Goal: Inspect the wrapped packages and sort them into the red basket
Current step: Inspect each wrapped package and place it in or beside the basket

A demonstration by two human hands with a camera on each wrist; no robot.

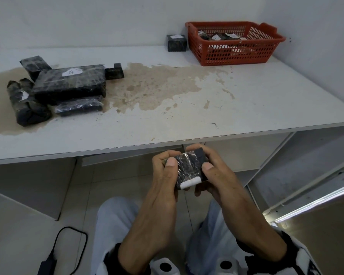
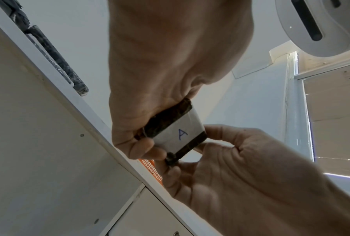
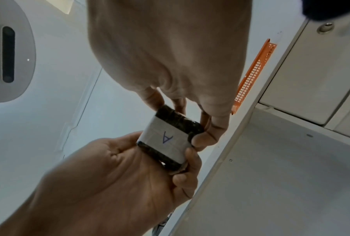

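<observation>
A small black film-wrapped package (image 1: 189, 167) is gripped from both sides, below the table's front edge and over my lap. My left hand (image 1: 166, 165) takes its left side and my right hand (image 1: 209, 167) its right, thumbs on top. Its underside carries a white label marked "A" (image 2: 178, 134), which also shows in the right wrist view (image 3: 166, 138). The red basket (image 1: 234, 54) stands at the table's back right with several wrapped packages inside. More black packages (image 1: 70, 82) lie piled at the table's left.
One small wrapped package (image 1: 176, 43) sits against the wall just left of the basket. The white table (image 1: 187, 120) has a wide brown stain across its middle. A black cable and adapter (image 1: 48, 262) lie on the floor at lower left. A metal frame (image 1: 306, 195) stands to the right.
</observation>
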